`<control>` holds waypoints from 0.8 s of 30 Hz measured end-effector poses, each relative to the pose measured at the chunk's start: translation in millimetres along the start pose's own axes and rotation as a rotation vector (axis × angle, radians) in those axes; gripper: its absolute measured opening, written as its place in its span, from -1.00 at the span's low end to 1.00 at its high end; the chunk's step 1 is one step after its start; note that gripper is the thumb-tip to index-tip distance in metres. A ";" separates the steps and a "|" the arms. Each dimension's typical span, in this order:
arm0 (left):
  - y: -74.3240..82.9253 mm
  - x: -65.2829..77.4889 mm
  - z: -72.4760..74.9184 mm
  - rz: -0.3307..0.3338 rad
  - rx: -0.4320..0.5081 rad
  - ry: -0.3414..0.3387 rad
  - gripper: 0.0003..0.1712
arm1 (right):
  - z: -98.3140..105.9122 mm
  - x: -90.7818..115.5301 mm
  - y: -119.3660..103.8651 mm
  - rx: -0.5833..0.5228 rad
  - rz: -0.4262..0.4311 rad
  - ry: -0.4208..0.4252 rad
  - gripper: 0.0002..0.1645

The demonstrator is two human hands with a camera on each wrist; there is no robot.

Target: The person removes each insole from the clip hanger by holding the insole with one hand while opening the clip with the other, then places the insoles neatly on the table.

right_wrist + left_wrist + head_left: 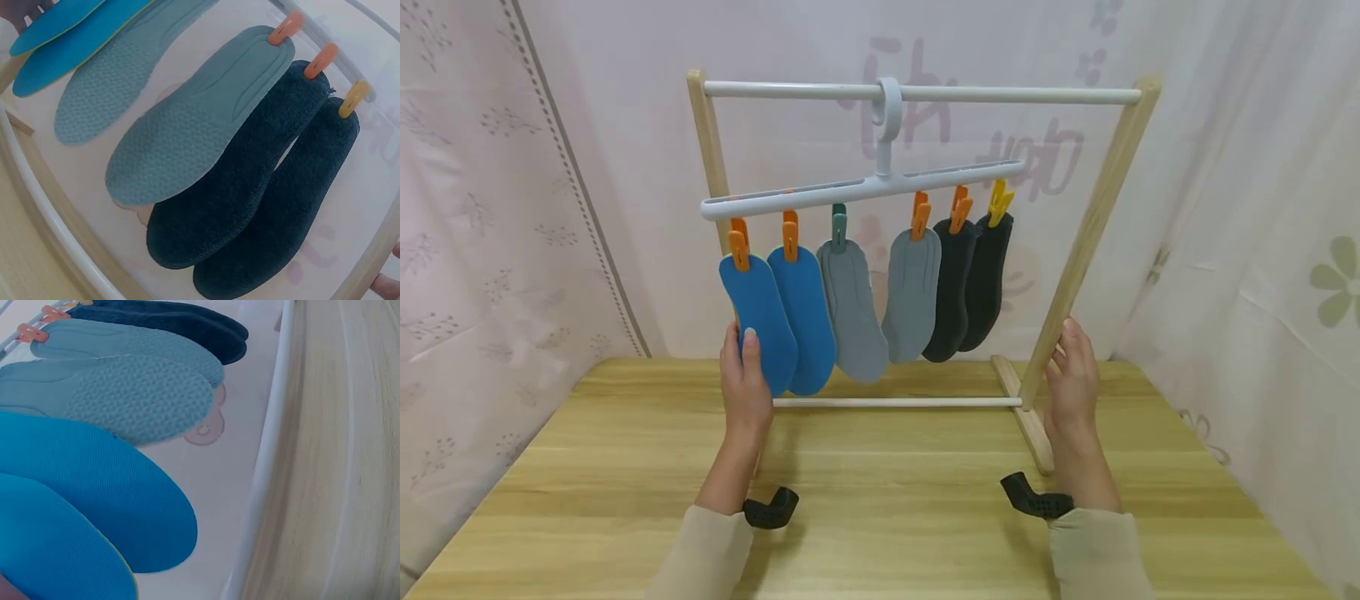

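We see the rack (1093,225) upright on the bench (880,508), between the two hands' fingers. The left hand (747,379) is clamped on its left post, thumb and fingers on either side; the right hand (1073,387) has its fingers at the right post's outer edge — we cannot tell whether they close round it. Above all these fingers, the hanger (820,195) hooks over the top bar and tilts, its lower end towards the left fingers. Six clips (921,217) hold insoles from it: a blue pair (760,317) next to the left thumb, a gray pair (913,292) midway, a black pair (951,292) nearest the right fingers. Beyond the fingers we see patterned cloth (610,167); nearer us, below them — black wrist pieces (771,510) and pale sleeves (707,554).
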State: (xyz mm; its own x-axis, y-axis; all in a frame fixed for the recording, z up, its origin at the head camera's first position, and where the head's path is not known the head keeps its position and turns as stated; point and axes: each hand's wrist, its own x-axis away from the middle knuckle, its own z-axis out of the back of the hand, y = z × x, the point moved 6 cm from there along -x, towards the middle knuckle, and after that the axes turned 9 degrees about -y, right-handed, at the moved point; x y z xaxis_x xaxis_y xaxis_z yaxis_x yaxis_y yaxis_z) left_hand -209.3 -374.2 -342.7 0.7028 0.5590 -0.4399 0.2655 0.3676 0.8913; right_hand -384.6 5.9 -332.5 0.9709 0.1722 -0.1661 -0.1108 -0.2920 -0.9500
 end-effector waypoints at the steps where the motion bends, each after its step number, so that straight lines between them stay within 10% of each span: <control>1: 0.8 0.4 0.8 0.002 0.000 -0.002 -0.39 | -0.5 0.1 0.5 -0.007 -0.002 0.003 -0.24; 14: 18.0 -6.8 23.2 0.070 0.055 -0.011 -0.26 | -18.6 11.0 -21.3 0.215 0.090 0.086 -0.22; 24: 55.0 -6.5 31.1 -0.037 0.026 0.050 -0.35 | -34.4 24.9 -36.2 0.432 0.107 0.049 -0.25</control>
State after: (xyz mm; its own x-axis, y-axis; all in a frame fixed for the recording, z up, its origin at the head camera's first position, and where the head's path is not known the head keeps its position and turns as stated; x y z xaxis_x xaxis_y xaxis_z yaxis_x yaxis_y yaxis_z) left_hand -178.7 -380.8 -287.4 0.6586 0.5819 -0.4771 0.3081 0.3699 0.8765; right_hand -349.1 -11.6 -293.2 0.9570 0.1144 -0.2666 -0.2794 0.1161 -0.9531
